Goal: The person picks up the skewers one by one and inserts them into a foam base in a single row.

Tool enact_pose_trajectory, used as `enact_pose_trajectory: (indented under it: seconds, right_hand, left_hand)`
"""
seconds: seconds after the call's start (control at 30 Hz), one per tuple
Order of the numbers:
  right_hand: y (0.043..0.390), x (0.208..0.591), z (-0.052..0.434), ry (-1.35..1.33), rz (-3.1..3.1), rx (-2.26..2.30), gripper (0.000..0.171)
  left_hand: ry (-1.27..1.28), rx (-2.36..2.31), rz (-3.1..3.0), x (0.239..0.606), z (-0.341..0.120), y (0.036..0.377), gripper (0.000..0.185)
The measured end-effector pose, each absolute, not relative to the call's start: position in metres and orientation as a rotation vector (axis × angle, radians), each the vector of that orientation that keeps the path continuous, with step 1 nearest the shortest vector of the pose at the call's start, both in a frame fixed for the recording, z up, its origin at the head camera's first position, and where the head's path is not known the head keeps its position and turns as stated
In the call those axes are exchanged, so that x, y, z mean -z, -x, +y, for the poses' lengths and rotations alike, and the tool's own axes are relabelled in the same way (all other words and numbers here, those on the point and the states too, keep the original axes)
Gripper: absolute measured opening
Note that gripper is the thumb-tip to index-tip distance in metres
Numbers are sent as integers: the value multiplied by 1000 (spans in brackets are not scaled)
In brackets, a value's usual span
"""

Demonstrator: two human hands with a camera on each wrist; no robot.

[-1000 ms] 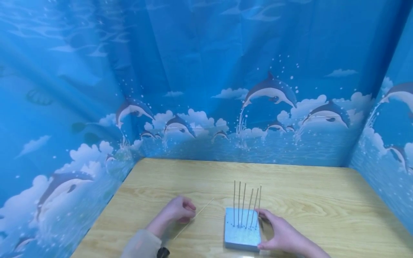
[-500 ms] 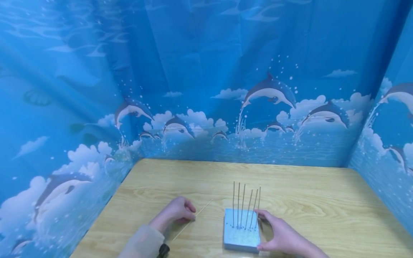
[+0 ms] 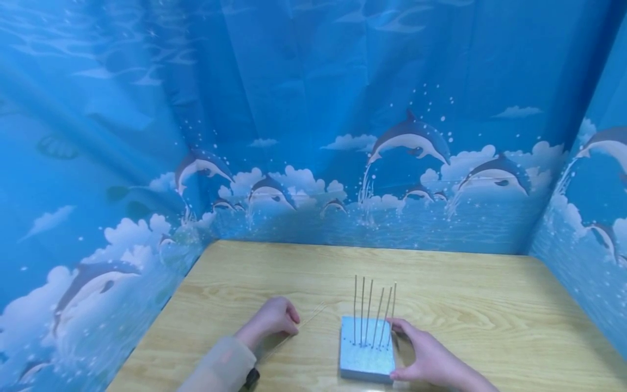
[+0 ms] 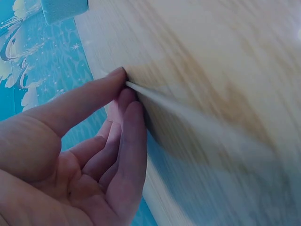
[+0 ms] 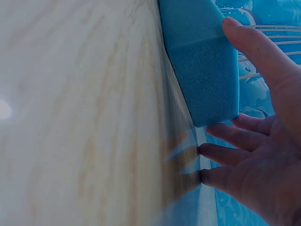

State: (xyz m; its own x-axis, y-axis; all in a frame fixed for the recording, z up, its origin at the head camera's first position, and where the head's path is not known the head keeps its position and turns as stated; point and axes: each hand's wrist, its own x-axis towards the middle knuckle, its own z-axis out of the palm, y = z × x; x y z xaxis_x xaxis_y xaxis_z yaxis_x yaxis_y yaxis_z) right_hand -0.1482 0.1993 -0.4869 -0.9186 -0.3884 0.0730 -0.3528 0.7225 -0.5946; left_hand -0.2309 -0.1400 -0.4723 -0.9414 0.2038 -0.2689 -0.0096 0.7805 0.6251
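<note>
My left hand is low over the table, left of the block. Its thumb and forefinger pinch a thin pale wooden stick, which slants close along the tabletop and looks blurred in the head view. A flat blue foam block rests on the table, with several slender sticks standing in a row in it, some leaning. Small holes dot its top around them. On the block's right side, my right hand spans it, thumb at the near corner and forefinger at the far one. The right wrist view shows its other fingers spread by the tabletop.
The wood-grain table reaches back to a blue curtain printed with dolphins, which also hangs at both sides. A dark object shows at the left sleeve's cuff.
The left hand has come together on the stick, and its wrist and sleeve have shifted slightly right. The stick is now blurred. The right hand and the block hold still.
</note>
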Motion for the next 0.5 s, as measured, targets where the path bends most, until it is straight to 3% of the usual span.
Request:
enact_pose_trajectory:
  seconds: [0.5]
  right_hand:
    - [146,485,200,582,2840,995,103]
  left_hand:
    - [-78,-1116,2467,467,-147,229,22]
